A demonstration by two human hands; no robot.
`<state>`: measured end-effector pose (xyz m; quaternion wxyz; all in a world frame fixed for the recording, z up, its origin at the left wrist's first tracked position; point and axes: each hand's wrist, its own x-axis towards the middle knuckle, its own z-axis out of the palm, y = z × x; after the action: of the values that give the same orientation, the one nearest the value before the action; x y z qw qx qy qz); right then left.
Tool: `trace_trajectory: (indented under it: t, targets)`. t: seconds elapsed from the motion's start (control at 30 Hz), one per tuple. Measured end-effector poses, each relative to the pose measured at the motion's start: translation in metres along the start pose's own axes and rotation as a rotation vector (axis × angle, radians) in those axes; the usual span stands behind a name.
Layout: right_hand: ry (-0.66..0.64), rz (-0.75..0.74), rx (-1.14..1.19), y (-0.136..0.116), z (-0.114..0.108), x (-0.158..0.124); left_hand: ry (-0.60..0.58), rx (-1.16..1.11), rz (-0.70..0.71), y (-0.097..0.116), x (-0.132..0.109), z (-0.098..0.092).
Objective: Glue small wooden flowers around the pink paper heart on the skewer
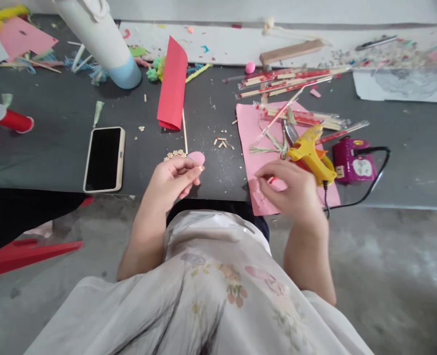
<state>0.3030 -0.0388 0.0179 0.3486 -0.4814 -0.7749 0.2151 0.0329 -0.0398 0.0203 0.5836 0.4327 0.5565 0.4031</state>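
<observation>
My left hand (pixel 176 180) is closed near the table's front edge, thumb pressed to the fingers; a tiny pale bit shows at the tips, too small to name. Just beyond it are a pink oval piece (pixel 197 157), a cluster of small beige pieces (pixel 174 154) and a thin wooden stick (pixel 184 130) reaching under a folded red paper (pixel 173 86). Over the pink sheet (pixel 248 133), my right hand (pixel 290 187) has thumb and forefinger brought together; what they hold, if anything, I cannot make out. A yellow glue gun (pixel 310 155) lies right beyond that hand.
A purple box (pixel 353 160) with a black cable sits at right. Wrapped sticks (pixel 288 81) lie behind the pink sheet, with small wooden bits (pixel 223 142) between my hands. A phone (pixel 104 159), red thread spool (pixel 11 119) and white-blue bottle (pixel 107 47) stand or lie at left.
</observation>
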Motion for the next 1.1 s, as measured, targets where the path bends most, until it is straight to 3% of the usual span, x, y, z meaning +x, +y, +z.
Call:
trace_trajectory:
  t: [0.13,0.33,0.53,0.7,0.83,0.97,1.1]
  targets:
    - [-0.128,0.055,0.150,-0.023,0.030,0.006,-0.080,-0.013,-0.028,0.006,-0.001,0.012]
    - [-0.141,0.129,0.408,-0.036,0.051,0.013,-0.095,-0.023,0.000,0.009,-0.001,0.017]
    - [-0.098,0.190,0.451,-0.038,0.056,0.019,-0.075,0.045,0.030,0.008,-0.006,0.019]
    - [0.050,0.277,0.544,-0.039,0.056,0.020,-0.044,0.082,0.004,0.008,-0.007,0.019]
    - [0.092,0.245,0.621,-0.039,0.061,0.019,-0.038,0.059,-0.013,0.007,-0.007,0.020]
    - [0.095,0.177,0.561,-0.040,0.068,0.017,-0.052,0.004,-0.040,0.007,-0.007,0.023]
    - [0.124,0.050,0.281,-0.038,0.065,0.017,-0.082,-0.045,-0.093,0.007,-0.008,0.024]
